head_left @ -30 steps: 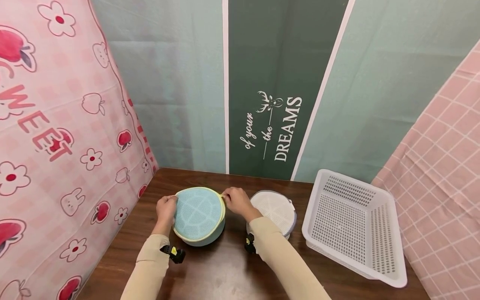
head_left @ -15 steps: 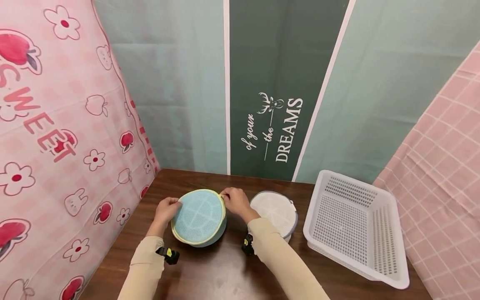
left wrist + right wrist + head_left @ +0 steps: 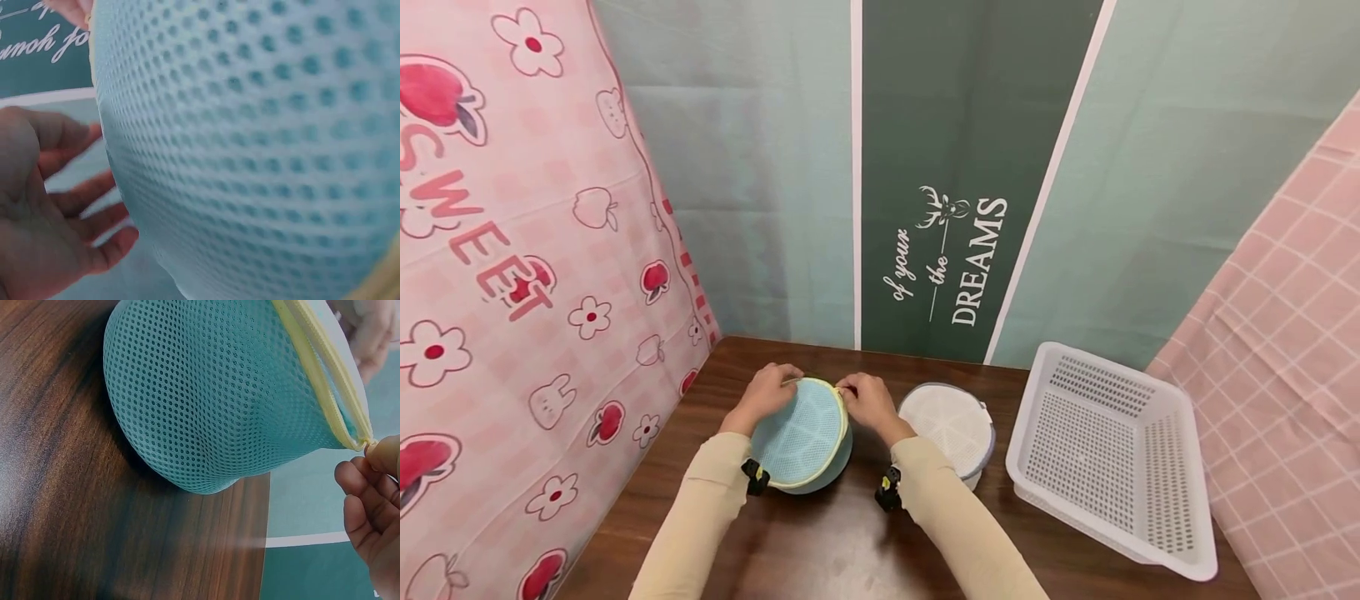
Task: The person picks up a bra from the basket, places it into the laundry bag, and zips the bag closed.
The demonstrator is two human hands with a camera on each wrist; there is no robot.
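Note:
A round light-blue mesh laundry bag (image 3: 801,437) with a yellow zipper rim stands on the table, left of the middle. At the rim's far right, my right hand (image 3: 868,402) pinches the zipper end between thumb and fingertips. The right wrist view shows the zipper (image 3: 325,381) parted along the near side, with a narrow gap below the lid. My left hand (image 3: 770,392) is at the far-left rim. Its fingers (image 3: 87,194) are loosely spread and bent, fingertips right at the edge of the mesh lid (image 3: 250,137).
A white round mesh bag (image 3: 951,425) with a grey-blue rim stands right of my right hand. Farther right lies a white perforated plastic basket (image 3: 1176,475). Behind the wooden table (image 3: 850,542) hangs a green curtain (image 3: 775,208), with pink cloths at both sides.
My left hand has let go of the bag's left side and moved up and right along the rim to its far side. The right hand stays at the zipper end.

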